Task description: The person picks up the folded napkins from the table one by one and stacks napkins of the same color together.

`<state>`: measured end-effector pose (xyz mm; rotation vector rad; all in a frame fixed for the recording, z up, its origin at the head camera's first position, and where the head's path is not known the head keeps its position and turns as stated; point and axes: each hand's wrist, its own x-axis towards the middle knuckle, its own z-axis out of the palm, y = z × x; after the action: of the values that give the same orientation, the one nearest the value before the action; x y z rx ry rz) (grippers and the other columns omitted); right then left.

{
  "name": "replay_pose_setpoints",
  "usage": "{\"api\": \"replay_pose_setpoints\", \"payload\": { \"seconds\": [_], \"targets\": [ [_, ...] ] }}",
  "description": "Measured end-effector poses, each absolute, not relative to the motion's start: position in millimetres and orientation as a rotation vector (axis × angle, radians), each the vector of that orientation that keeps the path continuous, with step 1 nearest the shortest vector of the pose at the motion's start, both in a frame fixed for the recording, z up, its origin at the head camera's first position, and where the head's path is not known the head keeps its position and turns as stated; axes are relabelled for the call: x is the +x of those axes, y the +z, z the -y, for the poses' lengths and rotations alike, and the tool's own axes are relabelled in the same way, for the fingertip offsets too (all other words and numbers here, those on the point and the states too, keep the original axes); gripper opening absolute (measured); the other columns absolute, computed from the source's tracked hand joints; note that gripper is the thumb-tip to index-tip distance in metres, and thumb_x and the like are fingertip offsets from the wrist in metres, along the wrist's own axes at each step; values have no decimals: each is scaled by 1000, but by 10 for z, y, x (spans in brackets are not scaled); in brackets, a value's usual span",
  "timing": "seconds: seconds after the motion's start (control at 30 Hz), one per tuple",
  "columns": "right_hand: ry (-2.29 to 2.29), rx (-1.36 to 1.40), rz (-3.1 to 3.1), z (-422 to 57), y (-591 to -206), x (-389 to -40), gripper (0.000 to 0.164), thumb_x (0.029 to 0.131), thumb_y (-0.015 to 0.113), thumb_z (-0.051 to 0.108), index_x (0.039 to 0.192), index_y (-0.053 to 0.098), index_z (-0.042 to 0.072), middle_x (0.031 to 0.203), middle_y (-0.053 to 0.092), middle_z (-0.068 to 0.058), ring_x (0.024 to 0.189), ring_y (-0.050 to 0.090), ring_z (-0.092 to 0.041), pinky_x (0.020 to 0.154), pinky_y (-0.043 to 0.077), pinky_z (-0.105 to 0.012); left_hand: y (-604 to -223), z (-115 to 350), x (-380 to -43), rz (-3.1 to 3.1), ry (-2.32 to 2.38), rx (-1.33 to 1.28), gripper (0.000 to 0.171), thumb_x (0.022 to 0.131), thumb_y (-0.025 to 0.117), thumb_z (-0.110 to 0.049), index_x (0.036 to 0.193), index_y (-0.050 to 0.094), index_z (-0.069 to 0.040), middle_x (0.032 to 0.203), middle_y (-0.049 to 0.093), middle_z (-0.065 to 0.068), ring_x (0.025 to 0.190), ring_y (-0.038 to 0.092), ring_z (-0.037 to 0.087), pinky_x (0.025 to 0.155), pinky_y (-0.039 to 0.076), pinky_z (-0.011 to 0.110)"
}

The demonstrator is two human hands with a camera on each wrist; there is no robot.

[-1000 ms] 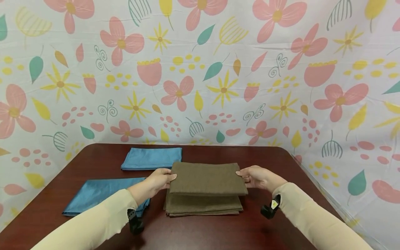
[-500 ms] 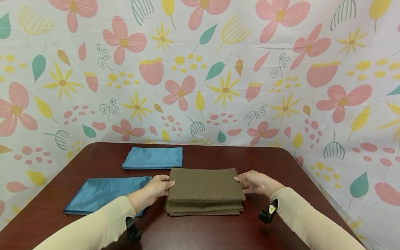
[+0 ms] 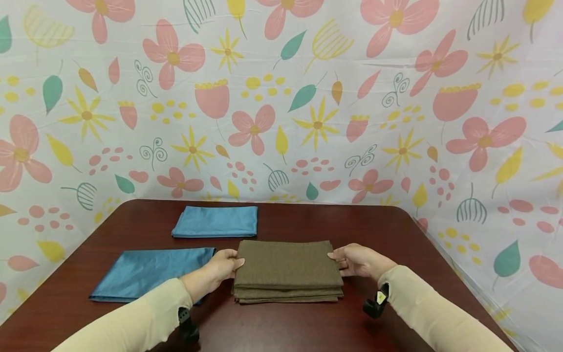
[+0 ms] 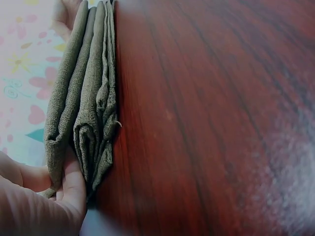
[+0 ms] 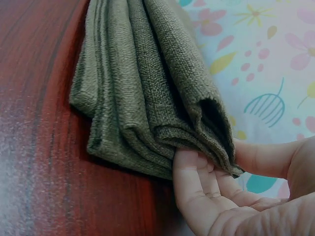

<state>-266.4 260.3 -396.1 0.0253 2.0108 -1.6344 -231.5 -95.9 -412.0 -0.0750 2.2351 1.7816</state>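
Observation:
A folded olive-brown cloth point(image 3: 288, 264) lies in several layers near the middle of the table. My left hand point(image 3: 222, 268) pinches the left edge of its upper layers, thumb on top and fingers beneath. On the opposite edge my right hand point(image 3: 361, 261) grips the same upper layers. In the left wrist view the cloth's stacked folds point(image 4: 91, 98) rise from the table, with the left hand point(image 4: 44, 196) at their near corner. The right wrist view has the right hand point(image 5: 246, 187) with its fingers under the upper fold and its thumb over it.
Beside the left forearm lies a folded blue cloth point(image 3: 149, 271), partly hidden by that arm. A second folded blue cloth point(image 3: 215, 221) is farther back. The dark red wooden table point(image 3: 352, 222) meets a flower-printed curtain point(image 3: 281, 122) behind.
Both hands have lowered the upper folded part of the olive-brown cloth toward the person, onto the layers below. The gap between upper and lower layers has narrowed.

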Motion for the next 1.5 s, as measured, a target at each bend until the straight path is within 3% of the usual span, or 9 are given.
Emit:
{"api": "replay_pose_setpoints", "payload": {
  "seconds": [0.1, 0.2, 0.33, 0.53, 0.67, 0.83, 1.03, 1.3, 1.5],
  "targets": [
    [-1620, 23, -2026, -2591, -3984, -2653, 46, 99, 53, 13, 134, 35, -11, 137, 40, -24, 86, 60, -9, 90, 53, -39, -4134, 968, -2320, -2228, 1785, -65, 30, 101, 48, -5, 126, 51, 10, 106, 63, 18, 86, 64, 21, 80, 56, 39],
    [-1611, 31, -2037, -2588, -3995, -2652, 55, 99, 53, 12, 140, 29, -14, 147, 29, -32, 92, 62, -11, 94, 52, -43, -4132, 971, -2318, -2228, 1780, -44, 27, 101, 48, -5, 124, 51, 9, 108, 62, 18, 86, 64, 21, 80, 56, 38],
    [-1592, 32, -2046, -2598, -3998, -2659, 66, 99, 53, 13, 145, 18, -17, 150, 22, -36, 101, 64, -15, 100, 48, -49, -4130, 970, -2321, -2224, 1767, -33, 26, 101, 48, -5, 123, 51, 8, 108, 62, 18, 85, 65, 20, 80, 55, 39],
    [-1597, 34, -2037, -2609, -4016, -2679, 67, 98, 55, 14, 145, 19, -17, 150, 20, -39, 97, 65, -15, 99, 50, -49, -4143, 976, -2355, -2228, 1741, -61, 26, 100, 51, -7, 123, 52, 6, 102, 64, 15, 83, 64, 21, 82, 55, 39],
    [-1587, 39, -2052, -2617, -4014, -2685, 68, 98, 57, 15, 145, 20, -17, 150, 16, -40, 99, 63, -17, 99, 49, -49, -4151, 982, -2363, -2251, 1713, -64, 34, 99, 53, -7, 129, 48, 9, 109, 63, 18, 89, 64, 23, 84, 55, 42],
    [-1582, 56, -2071, -2613, -4020, -2679, 67, 97, 57, 15, 145, 22, -16, 147, 20, -39, 110, 59, -28, 100, 48, -50, -4130, 1004, -2365, -2264, 1664, -50, 51, 98, 55, -7, 140, 35, 13, 128, 52, 28, 104, 60, 31, 91, 53, 46],
    [-1567, 41, -2068, -2650, -3997, -2675, 65, 97, 57, 15, 144, 25, -16, 147, 22, -42, 131, 43, -45, 99, 50, -49, -4078, 1006, -2373, -2218, 1677, -63, 60, 97, 57, -6, 145, 27, 14, 140, 41, 33, 121, 51, 41, 97, 50, 48],
    [-1579, 37, -2049, -2721, -3965, -2644, 57, 97, 56, 13, 140, 33, -16, 139, 35, -40, 110, 60, -28, 92, 55, -41, -4028, 1035, -2354, -2232, 1705, -89, 50, 93, 63, -4, 134, 42, 15, 114, 60, 26, 92, 65, 27, 82, 58, 40],
    [-1645, 55, -2002, -2800, -3912, -2639, 44, 98, 55, 10, 132, 46, -16, 111, 60, -19, 94, 64, -22, 88, 57, -37, -3985, 1077, -2333, -2239, 1699, -123, 40, 93, 63, -3, 126, 48, 14, 116, 57, 28, 99, 63, 33, 84, 58, 38]
  ]
}}
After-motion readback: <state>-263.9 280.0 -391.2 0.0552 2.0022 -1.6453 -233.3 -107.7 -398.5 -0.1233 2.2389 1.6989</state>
